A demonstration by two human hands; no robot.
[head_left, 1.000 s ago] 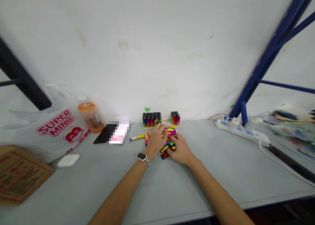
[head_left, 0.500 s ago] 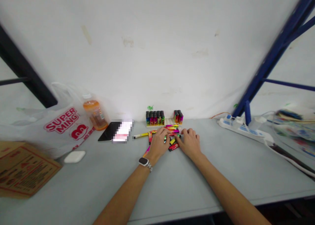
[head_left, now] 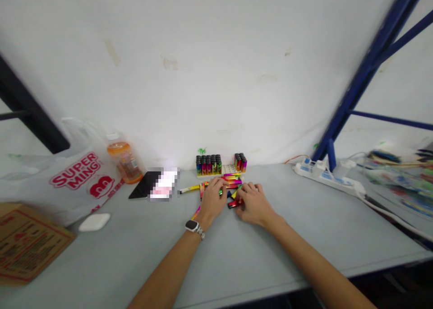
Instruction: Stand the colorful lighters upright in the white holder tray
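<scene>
Colourful lighters lie in a loose pile on the grey table, partly covered by my hands. My left hand (head_left: 214, 199), with a watch (head_left: 192, 226) on its wrist, curls its fingers over a green lighter (head_left: 220, 192) at the pile's left side. My right hand (head_left: 254, 204) is closed at the right side, thumb and fingers around the end of a red lighter (head_left: 233, 204). A yellow lighter (head_left: 236, 192) shows between the hands. Just behind, a pale tray (head_left: 228, 168) holds a large block of upright lighters (head_left: 209, 165) on its left and a smaller group (head_left: 240, 163) on its right.
To the left are a phone-like dark tablet (head_left: 145, 185), a white case (head_left: 94, 222), an orange drink bottle (head_left: 125, 162), a plastic bag (head_left: 79, 178) and a cardboard box (head_left: 32, 243). A power strip (head_left: 329, 179) with a cable lies right, beside a blue metal frame (head_left: 341, 115).
My right hand has shifted onto the red lighter, its fingers now curled in. My left hand stays over the pile. The whole view has shifted slightly.
</scene>
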